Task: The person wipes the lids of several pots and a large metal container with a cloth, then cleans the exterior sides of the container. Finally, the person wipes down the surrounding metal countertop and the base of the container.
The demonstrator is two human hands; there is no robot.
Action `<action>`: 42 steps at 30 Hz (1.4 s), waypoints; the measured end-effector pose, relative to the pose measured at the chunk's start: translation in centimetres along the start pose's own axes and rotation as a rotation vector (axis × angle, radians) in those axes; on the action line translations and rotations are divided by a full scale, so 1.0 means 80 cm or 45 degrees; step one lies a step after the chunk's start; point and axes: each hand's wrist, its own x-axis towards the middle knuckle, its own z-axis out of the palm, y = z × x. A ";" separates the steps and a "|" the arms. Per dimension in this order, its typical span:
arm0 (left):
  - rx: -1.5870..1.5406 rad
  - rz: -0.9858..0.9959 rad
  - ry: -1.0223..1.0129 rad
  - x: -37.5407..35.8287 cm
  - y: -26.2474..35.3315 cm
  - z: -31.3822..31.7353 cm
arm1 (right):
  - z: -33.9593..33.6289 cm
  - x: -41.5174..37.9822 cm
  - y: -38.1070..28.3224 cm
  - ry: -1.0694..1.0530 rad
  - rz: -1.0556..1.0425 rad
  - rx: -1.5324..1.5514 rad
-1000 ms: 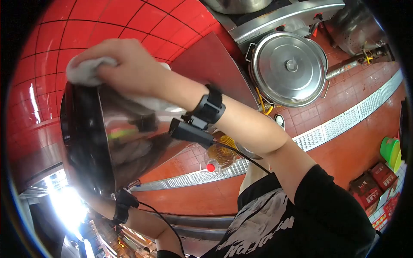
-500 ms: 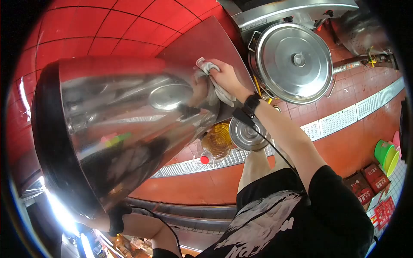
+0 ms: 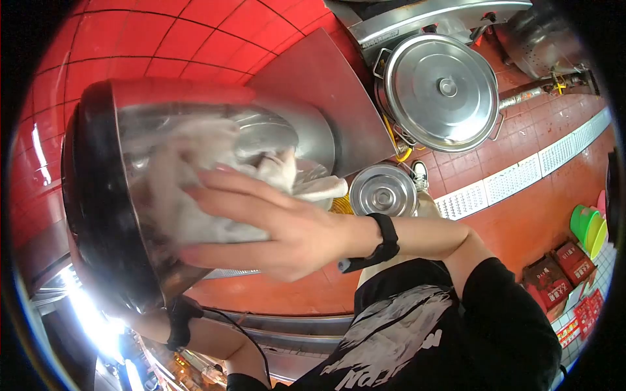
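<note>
A large shiny metal cylinder (image 3: 261,114) with a wide black end band (image 3: 98,195) fills the left of the view, its surface mirroring the surroundings. Against its side my right hand (image 3: 261,228) presses a white cloth (image 3: 195,215), fingers spread over the fabric and blurred by motion. One end of the cloth trails out toward the wrist. My left hand (image 3: 134,319) is at the lower left, by the black band. Its fingers are hidden behind the cylinder, so I cannot see how they are placed.
A big lidded steel pot (image 3: 443,91) stands on the red floor below a metal counter (image 3: 430,23). Nearer is a smaller lidded pot (image 3: 383,192), beside my shoe (image 3: 420,174). A drain grating (image 3: 508,179) crosses the floor. Boxes (image 3: 548,280) and green buckets (image 3: 587,228) stand at the right.
My right hand has swept the cloth from the cylinder's far end leftward and nearer to me, toward the black band. The hand now covers the oil bottle seen before.
</note>
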 end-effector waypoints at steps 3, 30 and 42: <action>-0.050 -0.042 0.045 -0.006 0.001 0.002 | 0.011 -0.119 0.040 -0.108 0.008 -0.307; 0.069 0.457 -0.181 0.003 0.025 -0.016 | -0.001 0.269 0.087 -0.331 0.877 0.786; -0.002 0.422 0.022 -0.002 0.014 -0.008 | 0.011 0.217 -0.065 -0.624 -0.253 -0.548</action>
